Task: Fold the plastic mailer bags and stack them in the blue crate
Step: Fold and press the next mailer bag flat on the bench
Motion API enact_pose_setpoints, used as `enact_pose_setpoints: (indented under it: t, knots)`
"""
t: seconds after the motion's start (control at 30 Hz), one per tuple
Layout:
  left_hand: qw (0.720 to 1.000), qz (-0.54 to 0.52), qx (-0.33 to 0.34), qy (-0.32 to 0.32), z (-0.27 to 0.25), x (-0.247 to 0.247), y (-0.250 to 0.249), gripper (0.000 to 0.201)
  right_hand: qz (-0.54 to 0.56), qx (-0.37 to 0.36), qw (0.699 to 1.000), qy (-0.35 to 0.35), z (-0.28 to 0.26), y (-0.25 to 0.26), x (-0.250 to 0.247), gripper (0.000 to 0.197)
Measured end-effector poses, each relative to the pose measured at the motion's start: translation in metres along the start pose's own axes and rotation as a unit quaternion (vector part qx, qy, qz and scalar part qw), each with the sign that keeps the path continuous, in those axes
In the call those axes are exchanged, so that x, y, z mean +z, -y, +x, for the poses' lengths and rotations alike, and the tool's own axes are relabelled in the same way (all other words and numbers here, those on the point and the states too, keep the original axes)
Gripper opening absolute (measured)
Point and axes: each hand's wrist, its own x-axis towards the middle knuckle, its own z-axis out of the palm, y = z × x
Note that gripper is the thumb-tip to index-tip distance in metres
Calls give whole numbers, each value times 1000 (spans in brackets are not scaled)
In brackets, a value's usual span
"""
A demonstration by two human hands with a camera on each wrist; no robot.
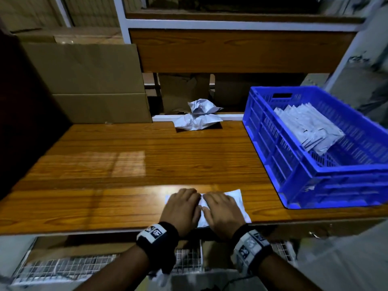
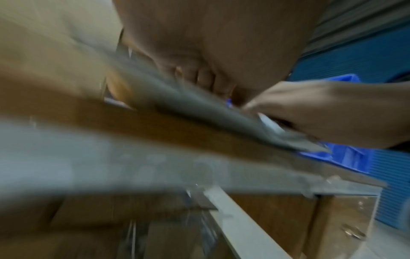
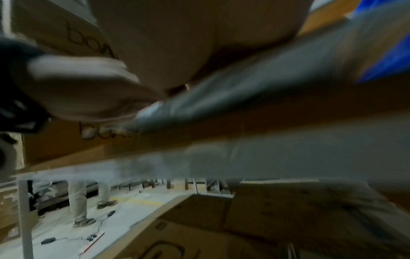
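Observation:
A white plastic mailer bag (image 1: 236, 199) lies flat at the near edge of the wooden table (image 1: 130, 164). My left hand (image 1: 182, 208) and right hand (image 1: 222, 211) lie side by side on it, palms down, pressing it with flat fingers. The bag (image 2: 221, 112) shows blurred and grey under both hands in the left wrist view, and as a grey strip (image 3: 255, 91) in the right wrist view. The blue crate (image 1: 327, 177) stands at the right with several folded mailers (image 1: 308, 129) stacked inside. Two crumpled mailers (image 1: 199, 118) sit at the table's far edge.
A large flat cardboard sheet (image 1: 88, 80) leans at the back left. A white-framed shelf with a wooden panel (image 1: 231, 49) rises behind the table. A wire rack (image 1: 63, 267) sits below the front edge. A person's legs (image 3: 82, 201) stand on the floor beyond.

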Motion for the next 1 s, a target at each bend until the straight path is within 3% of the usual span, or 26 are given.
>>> enact_pose_setpoints:
  t: [0.17, 0.47, 0.63, 0.73, 0.87, 1.0]
  knots:
    - [997, -11, -36, 61, -17, 27, 1, 54, -35, 37, 998, -22, -10, 8, 15, 47]
    - [994, 37, -35, 95, -21, 30, 0, 53, -45, 81, 995, 22, -10, 17, 12, 53]
    - [993, 47, -46, 102, -19, 27, 1, 54, -18, 62, 997, 37, -8, 10, 14, 52]
    - [992, 48, -61, 103, -22, 24, 5, 61, 30, 33, 999, 12, -14, -7, 15, 54]
    - [990, 42, -85, 102, -28, 23, 11, 73, 28, 42, 999, -14, -29, -25, 9, 62]
    - [991, 43, -84, 96, -28, 25, 12, 76, 28, 66, 997, 22, -29, -22, 10, 66]
